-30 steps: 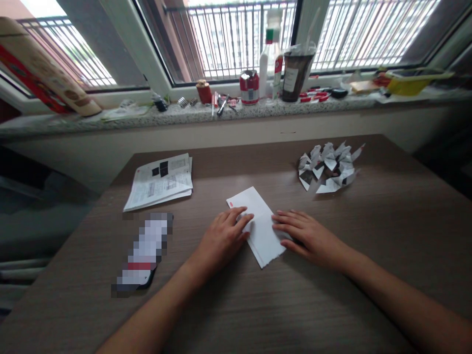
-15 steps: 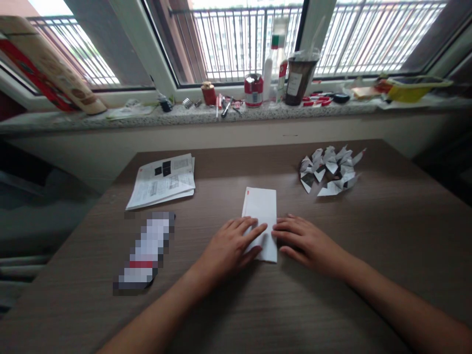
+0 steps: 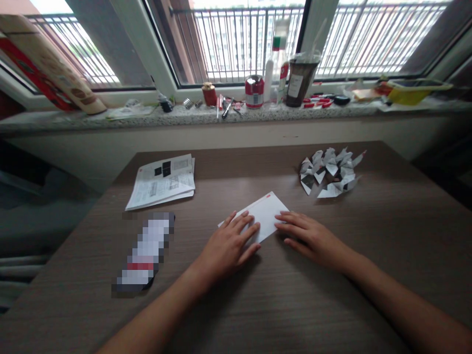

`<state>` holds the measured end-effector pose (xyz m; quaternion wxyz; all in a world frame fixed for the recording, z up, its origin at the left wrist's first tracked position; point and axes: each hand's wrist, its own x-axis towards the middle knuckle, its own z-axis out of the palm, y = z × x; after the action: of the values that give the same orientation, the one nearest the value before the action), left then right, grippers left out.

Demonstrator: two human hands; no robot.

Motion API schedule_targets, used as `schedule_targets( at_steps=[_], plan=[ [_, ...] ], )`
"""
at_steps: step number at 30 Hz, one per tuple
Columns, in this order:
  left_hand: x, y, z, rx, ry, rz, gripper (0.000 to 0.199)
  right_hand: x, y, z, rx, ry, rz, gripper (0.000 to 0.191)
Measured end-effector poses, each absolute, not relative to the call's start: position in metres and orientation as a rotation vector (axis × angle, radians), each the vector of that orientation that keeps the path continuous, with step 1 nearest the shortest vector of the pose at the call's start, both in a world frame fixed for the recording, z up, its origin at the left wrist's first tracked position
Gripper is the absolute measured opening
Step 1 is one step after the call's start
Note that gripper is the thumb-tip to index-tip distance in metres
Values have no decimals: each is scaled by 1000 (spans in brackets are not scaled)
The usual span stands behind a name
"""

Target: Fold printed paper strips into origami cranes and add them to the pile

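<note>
A folded white sheet of paper [image 3: 268, 214] with a small red mark at its far corner lies slanted on the brown table [image 3: 236, 305]. My left hand [image 3: 232, 241] rests flat over its left part, fingers spread, covering some of the paper. At the paper's right corner, the fingertips of my right hand [image 3: 308, 233] touch down, with the fingers stretched out and slightly apart. Neither hand grips anything.
Printed sheets [image 3: 162, 182] are stacked at the back left, with a pixelated phone-like object [image 3: 145, 250] nearer. Folded paper pieces [image 3: 332, 169] form a ring at the back right. On the windowsill stand a red-and-silver can [image 3: 254, 92], a drink cup [image 3: 300, 81] and small items.
The folded paper has turned clockwise from upright to slanted, its red-marked corner swinging to the right. My left hand has shifted slightly left, and my right hand now touches the paper's right corner.
</note>
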<state>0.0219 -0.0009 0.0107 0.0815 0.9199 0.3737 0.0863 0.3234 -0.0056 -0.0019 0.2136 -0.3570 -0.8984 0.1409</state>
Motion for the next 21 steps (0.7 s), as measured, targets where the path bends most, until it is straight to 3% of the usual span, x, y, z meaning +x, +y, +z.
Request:
schedule_targets(
  at_steps=[11, 17, 21],
  plan=[
    [23, -2, 9, 2695, 1169, 301, 38, 333, 4, -10, -1043, -2487, 328, 41],
    [27, 0, 9, 2627, 1172, 344, 44, 331, 0, -10, -1043, -2497, 328, 40],
    [29, 3, 7, 2644, 1171, 390, 35, 332, 0, -13, -1065, -2520, 319, 38]
  ],
)
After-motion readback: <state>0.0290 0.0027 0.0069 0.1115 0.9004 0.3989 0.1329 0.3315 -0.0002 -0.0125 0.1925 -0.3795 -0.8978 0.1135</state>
